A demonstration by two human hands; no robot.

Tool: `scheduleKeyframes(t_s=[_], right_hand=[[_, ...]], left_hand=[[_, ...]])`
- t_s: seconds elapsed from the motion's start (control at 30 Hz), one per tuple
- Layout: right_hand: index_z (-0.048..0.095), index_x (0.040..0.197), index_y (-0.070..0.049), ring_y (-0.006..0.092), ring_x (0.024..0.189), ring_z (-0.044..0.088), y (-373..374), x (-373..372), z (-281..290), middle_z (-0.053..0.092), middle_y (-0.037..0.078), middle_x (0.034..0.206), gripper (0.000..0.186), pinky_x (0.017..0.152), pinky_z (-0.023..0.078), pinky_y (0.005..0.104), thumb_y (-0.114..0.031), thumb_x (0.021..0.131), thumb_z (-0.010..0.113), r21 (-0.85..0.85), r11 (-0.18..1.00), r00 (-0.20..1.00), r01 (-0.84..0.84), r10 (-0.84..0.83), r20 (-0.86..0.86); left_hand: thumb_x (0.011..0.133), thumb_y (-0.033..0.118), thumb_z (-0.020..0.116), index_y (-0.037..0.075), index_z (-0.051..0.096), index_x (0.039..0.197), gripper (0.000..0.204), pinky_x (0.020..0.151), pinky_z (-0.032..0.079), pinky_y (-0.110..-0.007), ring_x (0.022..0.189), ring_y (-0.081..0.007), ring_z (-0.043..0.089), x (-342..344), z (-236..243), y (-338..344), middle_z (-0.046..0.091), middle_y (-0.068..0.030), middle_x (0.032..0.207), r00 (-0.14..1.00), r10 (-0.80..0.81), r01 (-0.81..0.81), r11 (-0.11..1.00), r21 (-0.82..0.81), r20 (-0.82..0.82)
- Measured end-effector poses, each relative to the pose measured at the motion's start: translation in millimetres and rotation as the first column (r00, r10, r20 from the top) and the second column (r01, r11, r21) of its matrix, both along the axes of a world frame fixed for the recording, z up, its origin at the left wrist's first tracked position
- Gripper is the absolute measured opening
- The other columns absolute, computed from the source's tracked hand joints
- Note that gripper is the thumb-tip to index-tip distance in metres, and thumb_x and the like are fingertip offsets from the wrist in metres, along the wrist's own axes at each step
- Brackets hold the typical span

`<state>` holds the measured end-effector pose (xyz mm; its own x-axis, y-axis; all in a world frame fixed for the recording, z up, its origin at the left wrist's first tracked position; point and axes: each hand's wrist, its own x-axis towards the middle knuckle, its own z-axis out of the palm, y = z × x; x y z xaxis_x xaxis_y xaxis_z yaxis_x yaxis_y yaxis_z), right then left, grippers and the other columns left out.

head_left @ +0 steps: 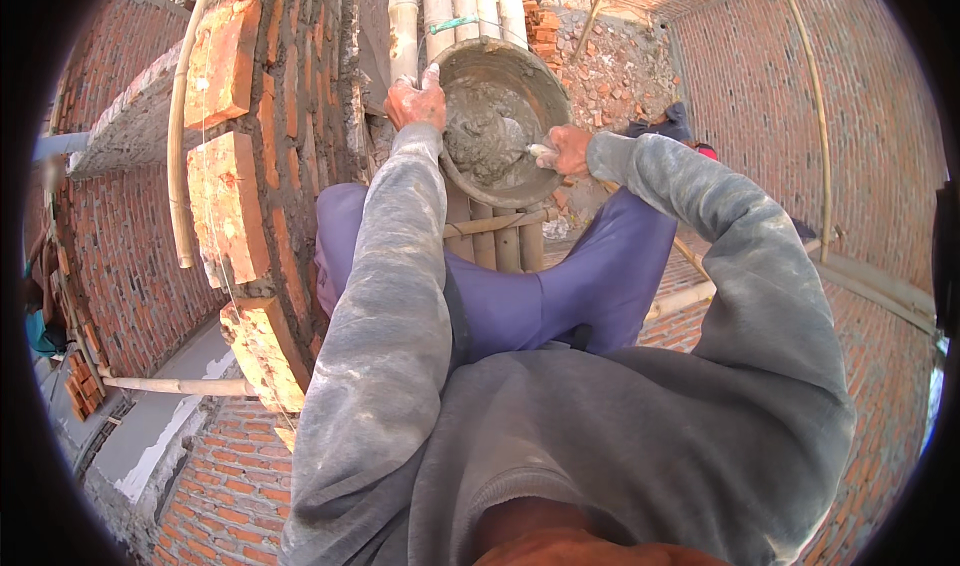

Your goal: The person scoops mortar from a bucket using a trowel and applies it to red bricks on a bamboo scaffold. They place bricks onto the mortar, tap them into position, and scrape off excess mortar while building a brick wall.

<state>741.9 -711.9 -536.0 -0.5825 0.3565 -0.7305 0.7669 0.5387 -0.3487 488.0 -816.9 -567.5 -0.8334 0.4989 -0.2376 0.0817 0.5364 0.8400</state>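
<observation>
Grey mortar (478, 131) lies wet and lumpy inside a round bucket (500, 199), which sits at twelve o'clock as we look down. Our left hand (416, 103) is clamped on the bucket's rim at its ten o'clock, fingers pressed against the edge. Our right hand (566, 152) reaches over the rim at the bucket's four o'clock, closed around the handle of what looks like a trowel (513, 132); its pale blade is partly sunk in the mortar, and our fingers hide most of the handle.

Beneath the bucket runs a row of bamboo poles (465, 1), with a green tie (455, 25) across them just above the rim. Our purple trousers (500, 311) show between our grey, dusty sleeves (385, 316), knees spread to either side of the poles.

From eleven round to eight o'clock curves a brick wall (287, 96) with rough mortar joints. Three orange bricks (228, 206) stand spaced in a row along it, a thin string passing over them and a bamboo upright (180, 136) just beyond. At one o'clock, broken brick rubble (625, 78) covers the ground, near a small brick stack (543, 31). At the far nine o'clock rim, we make out part of another person (42, 334) in teal.
</observation>
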Motion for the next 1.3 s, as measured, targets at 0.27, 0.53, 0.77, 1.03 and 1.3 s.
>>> scheduleKeyframes(t_s=[0.27,0.53,0.77,1.03,1.3], right_hand=[[0.07,0.096,0.005,0.0428,0.088,0.07,-16,24,38,0.07,0.027,0.085,0.039,0.076,0.054,0.0512,-0.034,0.092,0.073,0.096,0.977,0.959,-0.189,0.205,-0.198],[0.067,0.092,0.004,0.0289,0.083,0.073,-21,4,139,0.067,0.018,0.084,0.019,0.066,0.059,0.0404,-0.009,0.079,0.073,0.773,0.467,0.776,-0.429,0.629,0.051],[0.072,0.099,0.006,0.029,0.082,0.072,0,-44,75,0.069,0.016,0.087,0.02,0.062,0.06,0.0415,-0.006,0.084,0.07,0.706,0.359,0.751,-0.61,0.547,0.371],[0.075,0.101,0.0,0.0416,0.091,0.075,36,-22,-18,0.074,0.026,0.101,0.028,0.075,0.06,0.0497,-0.021,0.085,0.068,0.346,0.911,0.974,-0.222,0.196,0.109],[0.073,0.089,0.003,0.0467,0.084,0.071,-4,-1,-27,0.07,0.028,0.079,0.038,0.074,0.057,0.0525,-0.034,0.091,0.068,0.095,0.966,0.961,-0.239,0.249,-0.12]], left_hand=[[0.091,0.032,0.076,-0.01,0.07,0.087,0.043,0.083,0.052,-0.05,0.086,-0.0434,0.07,4,10,-5,0.072,-0.0284,0.086,0.996,0.059,-0.055,0.997,-0.058,0.065],[0.101,0.046,0.061,-0.007,0.069,0.105,0.054,0.089,0.049,-0.052,0.099,-0.0461,0.066,74,3,-52,0.071,-0.0284,0.103,0.829,0.545,-0.526,0.836,-0.154,0.126],[0.103,0.044,0.057,-0.007,0.067,0.118,0.054,0.095,0.048,-0.054,0.105,-0.0477,0.065,87,9,-42,0.07,-0.0297,0.111,0.835,0.544,-0.531,0.837,-0.132,0.084],[0.104,0.046,0.052,-0.011,0.064,0.122,0.061,0.101,0.045,-0.053,0.114,-0.0494,0.061,76,-5,-43,0.067,-0.0338,0.116,0.855,0.504,-0.498,0.864,-0.077,0.124],[0.106,0.046,0.05,-0.009,0.064,0.125,0.06,0.099,0.049,-0.05,0.115,-0.0439,0.063,82,-10,-43,0.067,-0.0312,0.119,0.829,0.547,-0.531,0.834,-0.149,0.113]])
